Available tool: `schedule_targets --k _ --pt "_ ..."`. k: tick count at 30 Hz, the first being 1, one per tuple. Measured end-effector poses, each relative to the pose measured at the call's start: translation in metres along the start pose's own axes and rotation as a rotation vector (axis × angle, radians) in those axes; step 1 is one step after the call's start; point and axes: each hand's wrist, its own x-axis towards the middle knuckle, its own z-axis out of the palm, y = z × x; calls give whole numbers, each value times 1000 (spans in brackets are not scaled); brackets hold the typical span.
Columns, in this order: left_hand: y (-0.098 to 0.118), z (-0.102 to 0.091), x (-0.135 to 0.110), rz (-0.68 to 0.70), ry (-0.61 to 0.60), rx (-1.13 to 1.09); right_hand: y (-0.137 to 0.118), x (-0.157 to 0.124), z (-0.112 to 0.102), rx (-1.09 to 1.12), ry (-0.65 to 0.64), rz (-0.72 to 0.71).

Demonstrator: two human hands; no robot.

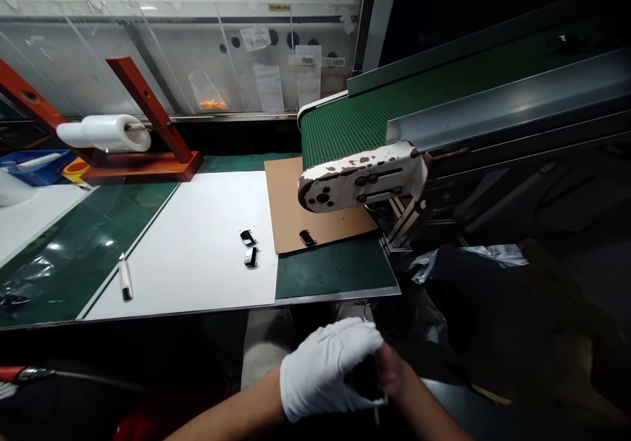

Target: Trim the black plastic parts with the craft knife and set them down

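My left hand point(328, 369), in a white glove, is curled shut below the table's front edge. Its fingers wrap over a small dark thing point(365, 382) that I cannot make out. My bare right hand point(394, 370) presses against the same spot from the right, with its fingers mostly hidden behind the glove. Both hands are held close to my body, well short of the table. Three small black and chrome parts lie on the table: two point(248, 237) point(251, 257) on a white sheet point(197, 244) and one point(307, 237) on a brown cardboard sheet point(286, 204).
A white marker pen point(125, 278) lies at the white sheet's left edge. A green conveyor belt point(355, 125) with a stained white end plate point(362, 178) overhangs the cardboard. A roll of clear film point(106, 132) sits on a red stand point(148, 158) at the back left.
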Motion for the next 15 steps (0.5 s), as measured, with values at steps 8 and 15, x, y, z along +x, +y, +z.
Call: schedule_targets --k 8,15 --pt "-22 -4 11 -448 -42 184 -58 -27 25 -485 641 -259" --pt "-38 27 29 -584 -64 228 -54 -28 50 -896 1062 -244"
